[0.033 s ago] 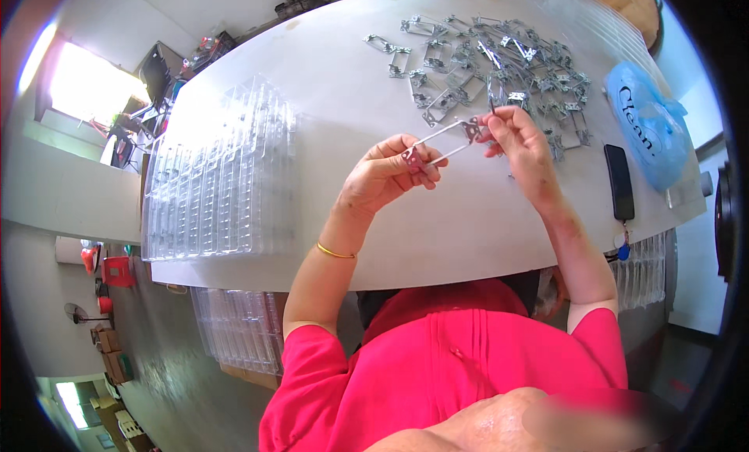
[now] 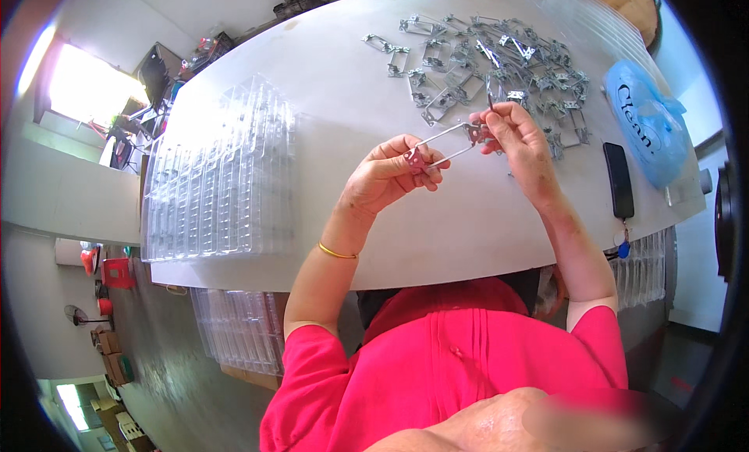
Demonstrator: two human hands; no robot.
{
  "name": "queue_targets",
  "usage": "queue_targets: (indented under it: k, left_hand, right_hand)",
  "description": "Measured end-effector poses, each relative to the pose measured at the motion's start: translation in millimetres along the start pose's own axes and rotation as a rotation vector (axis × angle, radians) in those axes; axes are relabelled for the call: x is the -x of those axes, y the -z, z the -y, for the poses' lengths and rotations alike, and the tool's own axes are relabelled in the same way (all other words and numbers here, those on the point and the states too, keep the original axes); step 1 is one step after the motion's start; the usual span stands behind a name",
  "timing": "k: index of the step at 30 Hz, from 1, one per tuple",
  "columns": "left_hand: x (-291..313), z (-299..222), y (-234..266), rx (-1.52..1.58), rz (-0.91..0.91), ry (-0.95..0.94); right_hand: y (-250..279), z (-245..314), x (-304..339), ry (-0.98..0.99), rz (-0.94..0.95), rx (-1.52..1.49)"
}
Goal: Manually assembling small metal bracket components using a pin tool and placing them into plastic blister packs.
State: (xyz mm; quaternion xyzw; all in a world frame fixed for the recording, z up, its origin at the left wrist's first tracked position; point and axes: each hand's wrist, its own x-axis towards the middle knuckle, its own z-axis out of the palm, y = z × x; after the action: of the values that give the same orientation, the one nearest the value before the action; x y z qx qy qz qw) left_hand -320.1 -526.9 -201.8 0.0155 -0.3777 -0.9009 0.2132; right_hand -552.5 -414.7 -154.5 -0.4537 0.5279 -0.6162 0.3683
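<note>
My left hand [image 2: 386,172] pinches one end of a silvery metal bracket [image 2: 447,138], two thin parallel rods joined by a small holed plate at each end. At the bracket's other end, my right hand [image 2: 519,144] is closed with thumb and forefinger together. A slim, dark, pointed tool [image 2: 490,101] sticks up from those fingertips; its kind is too small to make out. The right fingers touch or nearly touch the far plate, and partly hide it. Beyond the hands lies a loose pile of similar metal brackets [image 2: 538,62] on the white table [image 2: 374,249].
Clear plastic trays [image 2: 218,186] are stacked on the table's left, with more trays [image 2: 238,327] below its edge. To the right are a blue plastic bag [image 2: 647,128] and a black phone [image 2: 619,179] with a keyring. Clear plastic sheets [image 2: 597,23] lie at the far right.
</note>
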Motion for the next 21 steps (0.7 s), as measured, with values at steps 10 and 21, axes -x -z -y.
queue_targets:
  k: [10,21]
  left_hand:
    - [-4.1,9.6,11.3,-0.001,0.078,0.017]
    - [-18.2,-2.1,-2.6,0.024,-0.158,0.130]
  right_hand:
    - [-11.1,-16.4,-3.6,0.108,0.028,0.063]
    - [-22.8,-27.4,-14.8,0.154,0.028,0.210]
